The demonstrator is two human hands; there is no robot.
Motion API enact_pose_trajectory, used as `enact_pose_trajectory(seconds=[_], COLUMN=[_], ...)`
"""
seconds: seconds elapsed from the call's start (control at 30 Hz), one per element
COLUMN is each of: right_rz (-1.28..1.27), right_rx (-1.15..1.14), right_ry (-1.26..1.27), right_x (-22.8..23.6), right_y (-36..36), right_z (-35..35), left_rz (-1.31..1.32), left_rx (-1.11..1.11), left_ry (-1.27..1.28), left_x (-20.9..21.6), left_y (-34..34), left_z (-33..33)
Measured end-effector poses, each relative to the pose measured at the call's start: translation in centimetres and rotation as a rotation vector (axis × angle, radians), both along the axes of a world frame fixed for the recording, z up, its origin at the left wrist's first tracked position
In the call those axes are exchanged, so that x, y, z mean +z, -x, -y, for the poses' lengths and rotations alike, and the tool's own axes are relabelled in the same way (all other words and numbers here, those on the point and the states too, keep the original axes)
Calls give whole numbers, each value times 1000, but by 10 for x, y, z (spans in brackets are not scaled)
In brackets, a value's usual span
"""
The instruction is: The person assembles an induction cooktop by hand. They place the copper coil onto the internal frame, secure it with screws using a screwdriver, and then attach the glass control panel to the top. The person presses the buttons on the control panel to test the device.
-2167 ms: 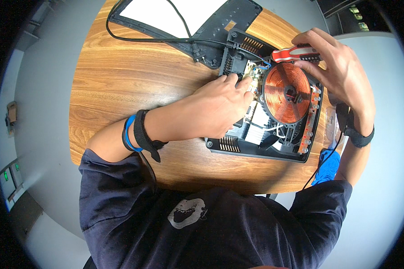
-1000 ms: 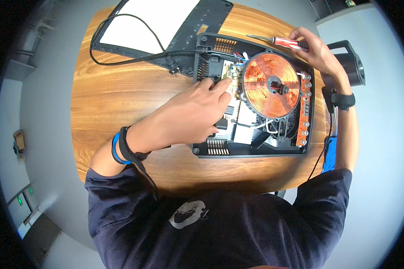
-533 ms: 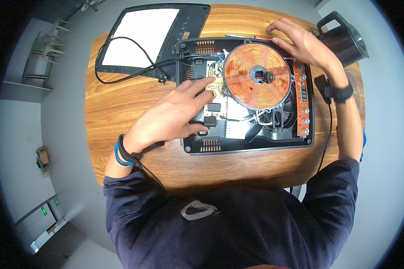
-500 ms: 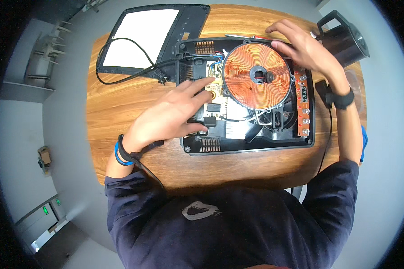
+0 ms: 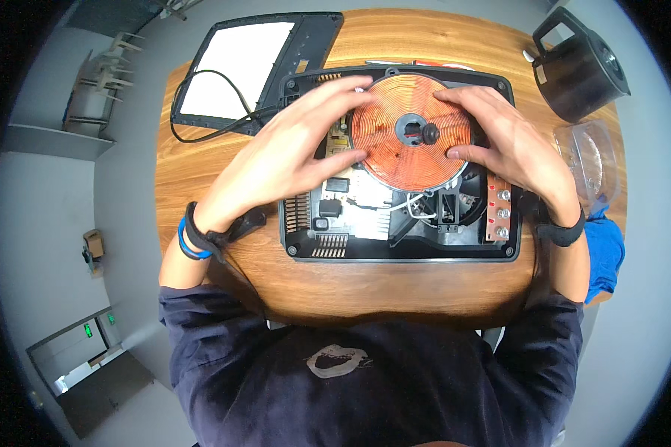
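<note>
- Across the middle of the view: worktop point(image 5: 417, 287), brown wood grain, lit brightest toward its far side, shadowed along the near edge by the person.
- On it, toward the near side: black casing point(image 5: 440, 250), topless, slotted vents at its left side.
- Over the casing's far middle: copper coil disc point(image 5: 399, 164), round, black hub; whether it is seated or slightly raised cannot be told.
- Left hand point(image 5: 298, 141): at the disc's left edge, thumb and fingers spread well apart.
- Right hand point(image 5: 511, 138): at the disc's right side, fingertips and thumb over the windings, spread apart; pressure cannot be judged.
- Inside the casing, left: pale circuit board point(image 5: 344, 165) with black blocks, partly under the left hand.
- Inside the casing, right: red-brown strip point(image 5: 493, 223) with round clear-topped parts.
- Far left of the worktop: flat black panel point(image 5: 314, 37) with a white area; black cord point(image 5: 227, 73) looped over it.
- Just behind the casing: slim red-and-metal tool point(image 5: 429, 65), partly hidden.
- Far right: black jug point(image 5: 578, 78), handled; nearer, clear plastic container point(image 5: 589, 160), then crumpled blue cloth point(image 5: 605, 249) at the edge.
- Room, left: grey surroundings, pale stool-like frames point(image 5: 112, 78), small brown item point(image 5: 93, 244), small green light point(image 5: 88, 330).
- Room, right: pale grey surface point(image 5: 649, 223), plain.
</note>
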State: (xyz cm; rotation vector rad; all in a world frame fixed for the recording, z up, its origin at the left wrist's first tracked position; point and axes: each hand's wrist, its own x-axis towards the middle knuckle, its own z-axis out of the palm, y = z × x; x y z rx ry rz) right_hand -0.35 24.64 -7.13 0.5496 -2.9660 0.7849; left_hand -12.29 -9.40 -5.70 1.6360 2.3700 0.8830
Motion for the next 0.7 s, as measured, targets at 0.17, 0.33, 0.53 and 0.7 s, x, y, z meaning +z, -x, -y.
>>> enact_pose_trajectory(seconds=[0.17,0.33,0.53,0.7], right_rz=[28,-19,-98,-120], right_rx=[92,151,101,85], right_ry=[97,92,-54,-105], right_x=[-2,-3,0,8], right_y=[-1,-8,-10,-18], right_z=[-18,-27,-22,-25], left_rz=[-69,-199,-178,-204], left_rx=[-92,-204,-155,-135], left_ry=[112,425,379,330], left_x=[-5,-5,0,2], left_y=[26,17,15,10], left_z=[-22,-44,-43,-42])
